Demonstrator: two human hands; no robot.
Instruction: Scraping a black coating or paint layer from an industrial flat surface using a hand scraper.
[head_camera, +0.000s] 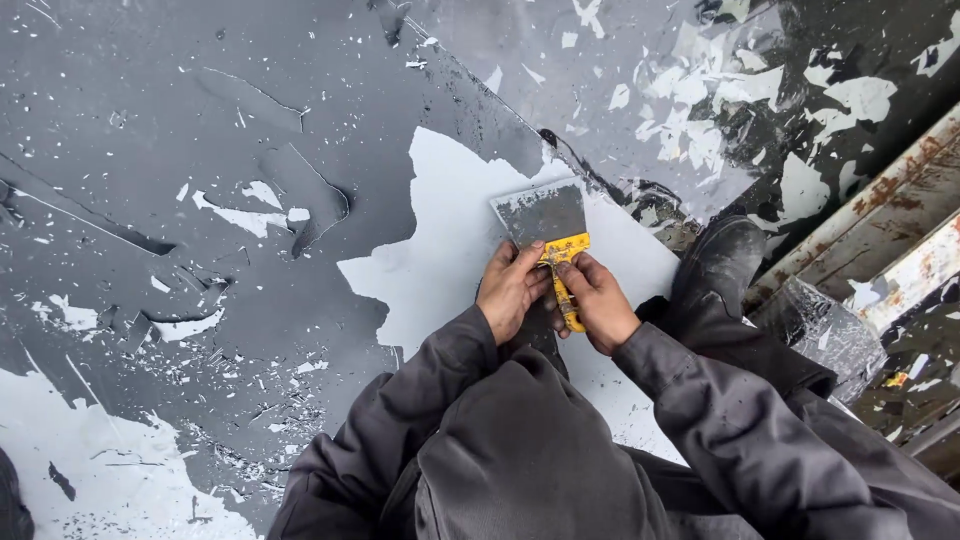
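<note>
A wide metal scraper (541, 213) with a yellow handle rests blade-down on a large panel (200, 120) coated in dark grey paint. My left hand (510, 288) and my right hand (598, 300) both grip the yellow handle, side by side, just below the blade. The blade sits on a bare white patch (440, 260) where the paint has come off, close to the grey paint's edge. Both my arms wear dark grey sleeves.
Loose paint flakes (250, 215) and curled strips lie across the panel. Another white bare area (90, 470) shows at the lower left. My dark boot (722, 260) stands at the panel's right edge. Rusty metal beams (880, 215) and flake-strewn ground lie to the right.
</note>
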